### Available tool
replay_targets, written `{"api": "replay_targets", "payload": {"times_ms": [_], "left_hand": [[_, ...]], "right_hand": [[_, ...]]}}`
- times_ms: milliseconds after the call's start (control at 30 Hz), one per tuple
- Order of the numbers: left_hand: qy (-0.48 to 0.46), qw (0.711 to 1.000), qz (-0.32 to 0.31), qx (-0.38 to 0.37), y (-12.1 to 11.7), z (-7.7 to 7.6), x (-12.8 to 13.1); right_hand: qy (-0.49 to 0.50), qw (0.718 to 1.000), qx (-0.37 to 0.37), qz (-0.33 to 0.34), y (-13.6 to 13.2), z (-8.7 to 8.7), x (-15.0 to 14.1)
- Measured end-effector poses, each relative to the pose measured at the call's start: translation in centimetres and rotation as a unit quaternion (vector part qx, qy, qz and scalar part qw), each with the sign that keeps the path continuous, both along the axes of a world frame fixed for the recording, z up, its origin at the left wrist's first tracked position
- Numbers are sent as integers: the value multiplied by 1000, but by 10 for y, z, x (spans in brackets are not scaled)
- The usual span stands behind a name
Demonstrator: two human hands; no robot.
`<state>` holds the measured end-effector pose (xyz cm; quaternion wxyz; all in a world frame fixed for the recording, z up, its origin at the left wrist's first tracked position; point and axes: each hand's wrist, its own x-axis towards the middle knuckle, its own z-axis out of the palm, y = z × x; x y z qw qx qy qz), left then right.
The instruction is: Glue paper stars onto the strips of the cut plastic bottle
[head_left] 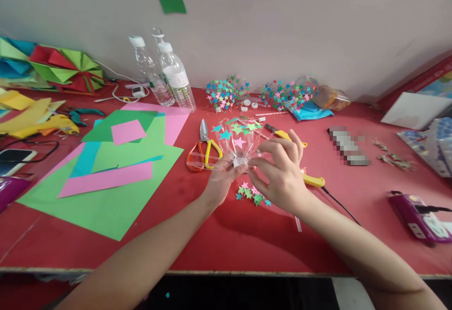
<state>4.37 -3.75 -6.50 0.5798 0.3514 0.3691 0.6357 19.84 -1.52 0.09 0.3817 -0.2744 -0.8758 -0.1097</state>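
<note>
Between my hands is a clear plastic bottle piece (240,159), cut into strips that spread outward and carry blue, green and pink paper stars. My left hand (222,178) is closed around its narrow end. From the other side my right hand (282,171) pinches at the same end, fingers bent; the exact contact of its fingertips is hard to see. A small heap of loose paper stars (252,194) lies on the red table just below the hands. Orange-and-yellow-handled pliers (204,147) lie beside my left hand. Partly behind my right hand is a yellow-handled corded tool (313,180).
Two star-covered clear decorations (224,96) stand by the wall, near several plastic bottles (176,77). Coloured paper sheets (141,206) cover the left side. A yellow cutter (282,134) lies behind my right hand. A purple power strip (420,218) sits at the right.
</note>
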Motion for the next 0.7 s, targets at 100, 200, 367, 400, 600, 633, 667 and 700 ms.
{"api": "replay_targets", "payload": {"times_ms": [100, 200, 367, 400, 600, 633, 667, 700], "left_hand": [[2, 1000, -1, 4, -1, 2, 0], [0, 1000, 3, 7, -1, 3, 0], [14, 1000, 16, -10, 0, 2, 1], [17, 1000, 17, -11, 0, 2, 1], [6, 1000, -8, 4, -5, -2, 3], [7, 1000, -10, 4, -6, -4, 4], [11, 1000, -12, 1, -6, -5, 4], [14, 1000, -14, -3, -7, -6, 5]], "right_hand": [[21, 1000, 1, 0, -1, 2, 0], [65, 998, 26, 5, -2, 2, 1], [46, 995, 81, 17, -3, -6, 0], [36, 995, 87, 13, -2, -8, -1], [26, 993, 117, 1, 0, -18, -3], [27, 992, 121, 2, 0, -18, -4], [29, 992, 125, 1, 0, -19, -3], [32, 991, 129, -2, 0, -19, -3]]}}
